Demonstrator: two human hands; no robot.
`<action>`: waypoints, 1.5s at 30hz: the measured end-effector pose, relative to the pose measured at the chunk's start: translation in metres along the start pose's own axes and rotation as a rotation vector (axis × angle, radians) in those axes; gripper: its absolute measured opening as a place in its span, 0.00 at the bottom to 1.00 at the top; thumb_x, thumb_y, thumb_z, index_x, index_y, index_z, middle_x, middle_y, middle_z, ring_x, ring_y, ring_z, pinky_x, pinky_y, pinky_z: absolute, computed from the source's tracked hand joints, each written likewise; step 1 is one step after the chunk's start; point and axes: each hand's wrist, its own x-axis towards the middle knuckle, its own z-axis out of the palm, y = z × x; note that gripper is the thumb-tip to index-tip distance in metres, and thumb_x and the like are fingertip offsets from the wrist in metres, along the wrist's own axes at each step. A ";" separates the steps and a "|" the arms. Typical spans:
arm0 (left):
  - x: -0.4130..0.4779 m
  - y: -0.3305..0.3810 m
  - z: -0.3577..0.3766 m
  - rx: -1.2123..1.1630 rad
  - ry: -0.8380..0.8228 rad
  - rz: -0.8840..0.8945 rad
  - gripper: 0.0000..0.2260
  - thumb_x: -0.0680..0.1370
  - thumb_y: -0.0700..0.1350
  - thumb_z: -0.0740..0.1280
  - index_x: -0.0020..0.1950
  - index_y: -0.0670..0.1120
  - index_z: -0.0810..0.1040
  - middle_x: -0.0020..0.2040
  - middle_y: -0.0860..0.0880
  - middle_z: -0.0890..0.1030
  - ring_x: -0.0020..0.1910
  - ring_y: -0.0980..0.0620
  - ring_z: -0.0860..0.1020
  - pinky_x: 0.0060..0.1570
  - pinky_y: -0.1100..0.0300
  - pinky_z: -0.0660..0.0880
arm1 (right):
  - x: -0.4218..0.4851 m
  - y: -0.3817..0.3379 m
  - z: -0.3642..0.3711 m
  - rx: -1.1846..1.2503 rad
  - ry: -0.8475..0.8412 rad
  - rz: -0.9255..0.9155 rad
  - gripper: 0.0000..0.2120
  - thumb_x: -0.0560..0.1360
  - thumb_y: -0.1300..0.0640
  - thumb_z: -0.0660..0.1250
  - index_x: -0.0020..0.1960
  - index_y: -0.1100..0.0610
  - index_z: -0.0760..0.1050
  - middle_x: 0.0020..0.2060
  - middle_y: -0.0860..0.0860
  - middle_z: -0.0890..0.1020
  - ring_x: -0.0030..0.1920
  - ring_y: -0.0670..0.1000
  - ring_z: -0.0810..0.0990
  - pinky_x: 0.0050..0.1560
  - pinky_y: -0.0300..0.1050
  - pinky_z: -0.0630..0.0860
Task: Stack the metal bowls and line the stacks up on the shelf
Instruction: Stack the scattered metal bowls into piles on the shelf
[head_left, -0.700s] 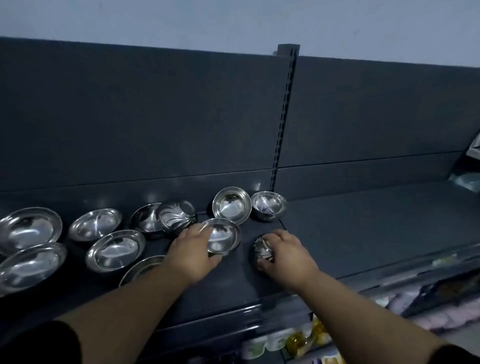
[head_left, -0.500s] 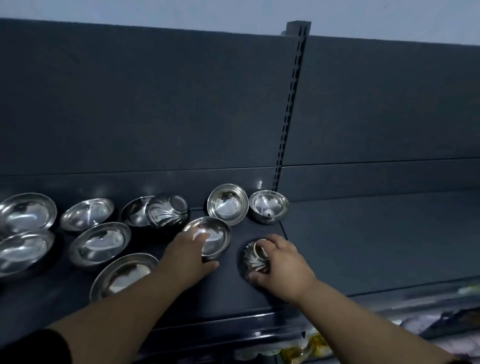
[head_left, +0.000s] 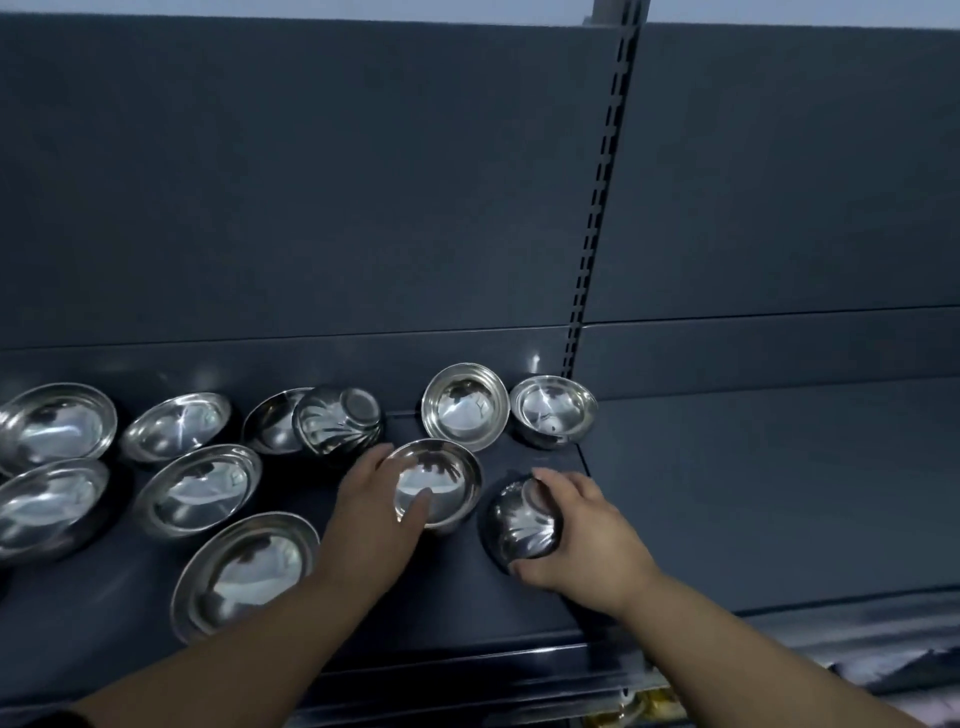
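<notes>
Both hands stay on the same two bowls as a moment ago, near the middle of the shelf (head_left: 727, 493). The left hand (head_left: 374, 509) has its grip on the rim of an open bowl (head_left: 447, 478), thumb inside. The right hand (head_left: 587, 535) curls its grip round an upside-down bowl (head_left: 519, 530), which shows more now. Nothing looks stacked yet. The far-left bowls (head_left: 31, 514) are cut off.

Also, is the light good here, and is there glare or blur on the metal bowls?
Head view: the light is dim and bluish, the steel shows white glare, as on the back-right bowl. Head view: the leftmost bowls look stretched and soft; the left hand and right hand are sharp.
</notes>
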 end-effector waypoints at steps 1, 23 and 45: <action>0.003 0.001 0.000 -0.052 0.008 -0.043 0.18 0.75 0.46 0.68 0.65 0.48 0.74 0.69 0.48 0.70 0.67 0.50 0.68 0.64 0.62 0.63 | 0.000 -0.002 -0.004 0.061 0.015 0.028 0.50 0.59 0.39 0.76 0.75 0.39 0.55 0.71 0.44 0.63 0.68 0.50 0.70 0.67 0.43 0.70; -0.001 0.051 -0.019 -0.326 -0.015 -0.293 0.18 0.77 0.53 0.67 0.66 0.51 0.76 0.60 0.54 0.79 0.59 0.55 0.76 0.59 0.63 0.68 | 0.002 -0.038 -0.068 0.784 -0.195 0.198 0.22 0.77 0.36 0.61 0.56 0.52 0.79 0.43 0.53 0.88 0.45 0.55 0.87 0.47 0.48 0.83; -0.002 0.034 -0.018 -0.132 0.047 -0.504 0.12 0.75 0.50 0.69 0.56 0.49 0.82 0.44 0.54 0.81 0.45 0.54 0.78 0.44 0.62 0.69 | 0.102 0.023 -0.047 0.869 0.125 0.506 0.36 0.75 0.57 0.70 0.78 0.53 0.55 0.57 0.56 0.77 0.54 0.60 0.82 0.52 0.56 0.81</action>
